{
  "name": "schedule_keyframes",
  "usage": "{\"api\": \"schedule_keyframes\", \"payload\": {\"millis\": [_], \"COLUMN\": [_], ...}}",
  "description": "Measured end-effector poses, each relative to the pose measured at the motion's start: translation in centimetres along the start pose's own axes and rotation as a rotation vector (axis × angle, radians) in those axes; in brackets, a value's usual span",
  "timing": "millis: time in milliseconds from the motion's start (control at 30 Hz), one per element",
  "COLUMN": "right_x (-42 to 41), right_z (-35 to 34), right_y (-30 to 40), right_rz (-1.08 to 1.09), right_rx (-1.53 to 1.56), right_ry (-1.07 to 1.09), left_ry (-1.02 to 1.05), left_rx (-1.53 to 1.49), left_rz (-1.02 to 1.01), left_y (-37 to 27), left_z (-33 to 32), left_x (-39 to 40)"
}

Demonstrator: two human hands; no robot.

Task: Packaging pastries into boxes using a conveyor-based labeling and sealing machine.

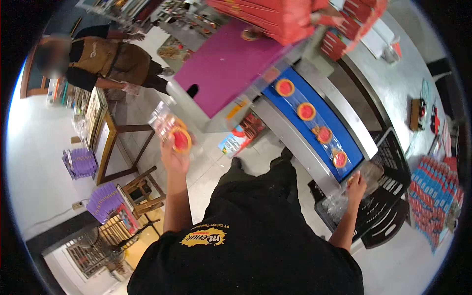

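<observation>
My left hand (174, 158) is raised at the left, gripping a few clear-wrapped round pastries (180, 140) with pinkish-red centres and golden rims. Their clear film stands up above the fingers. On the right, a blue conveyor belt (313, 127) carries a row of similar pastries (324, 135) in one strip of clear film. My right hand (356, 185) is at the belt's near end, fingers bent, close to clear wrapping (335, 202). Whether it pinches the film is hard to tell. Below that hand sits a black plastic crate (383, 195) with clear film in it.
Metal side rails (295, 147) border the belt. Beyond stand a purple-topped table (225, 70) and a red covering (265, 18). A person in a brown apron (97, 57) stands at the far left. A printed carton (241, 136) lies on the floor; stacked printed packs (435, 191) are at right.
</observation>
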State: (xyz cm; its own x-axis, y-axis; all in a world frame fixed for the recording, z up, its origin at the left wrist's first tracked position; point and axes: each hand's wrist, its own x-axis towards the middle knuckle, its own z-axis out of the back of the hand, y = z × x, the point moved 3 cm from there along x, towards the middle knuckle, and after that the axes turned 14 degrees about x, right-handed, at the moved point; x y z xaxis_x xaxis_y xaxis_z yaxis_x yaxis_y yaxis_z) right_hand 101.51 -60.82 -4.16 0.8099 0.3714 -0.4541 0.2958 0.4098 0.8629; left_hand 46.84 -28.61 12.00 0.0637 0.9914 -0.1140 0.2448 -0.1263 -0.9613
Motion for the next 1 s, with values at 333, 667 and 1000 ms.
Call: {"api": "schedule_keyframes", "payload": {"millis": [333, 667, 1000], "right_x": [-15.5, -44.2, -45.5], "right_z": [-28.9, -53.4, -63.6], "right_y": [11.9, 11.4, 9.1], "right_rz": [0.711, 0.449, 0.189], "right_rx": [-0.056, -0.119, -0.156], "right_ry": [0.229, 1.197, 1.32], "left_ry": [0.324, 0.11, 0.406], "left_rx": [-0.102, -0.194, 0.508], "left_rz": [0.459, 0.399, 0.392], "left_y": [-3.0, -3.4, -0.7], "left_z": [14.6, 28.2, 30.1], "left_x": [-13.8, -8.1, 6.2]}}
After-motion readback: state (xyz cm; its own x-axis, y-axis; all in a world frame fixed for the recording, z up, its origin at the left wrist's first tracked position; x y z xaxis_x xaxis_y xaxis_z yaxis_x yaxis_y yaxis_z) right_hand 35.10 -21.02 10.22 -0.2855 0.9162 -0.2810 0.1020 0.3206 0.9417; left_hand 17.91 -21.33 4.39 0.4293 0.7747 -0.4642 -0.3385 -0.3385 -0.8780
